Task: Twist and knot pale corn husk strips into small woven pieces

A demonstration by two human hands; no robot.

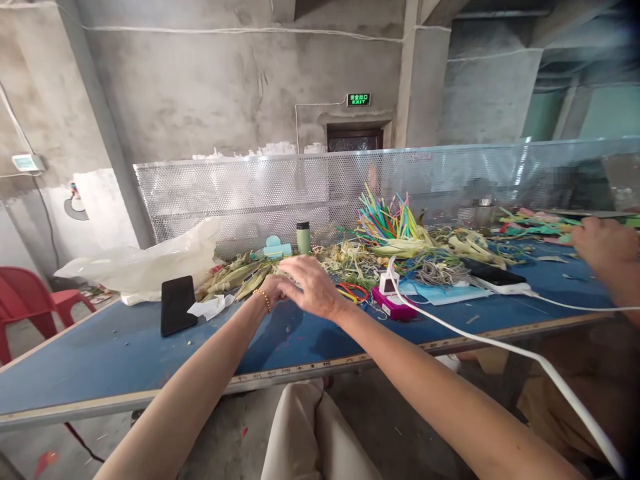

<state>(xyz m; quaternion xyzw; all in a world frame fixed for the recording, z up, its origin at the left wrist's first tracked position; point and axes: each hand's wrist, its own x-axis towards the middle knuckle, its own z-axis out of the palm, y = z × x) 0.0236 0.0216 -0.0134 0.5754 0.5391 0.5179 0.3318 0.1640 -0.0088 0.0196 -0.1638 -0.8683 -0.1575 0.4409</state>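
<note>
My left hand point(274, 290), with a gold beaded bracelet at the wrist, is held over the blue table point(125, 353). My right hand point(315, 288) overlaps it from the right, fingers stretched and a little bent, with the thumb apart. Nothing shows in the right fingers. The left fingers are mostly hidden behind the right hand. Just behind both hands lies a heap of dried corn husks point(250, 275) and tangled strands point(350, 263). A green bottle with a black lid point(303, 239) stands beyond them.
A black phone point(179, 305) and white tissue point(213, 307) lie left, near a plastic bag point(150, 263). To the right are colourful sticks point(387, 220), a magenta box point(393, 305) and a charger point(389, 281); its white cable point(475, 338) crosses the table edge. A co-worker's hand point(603, 243) is far right.
</note>
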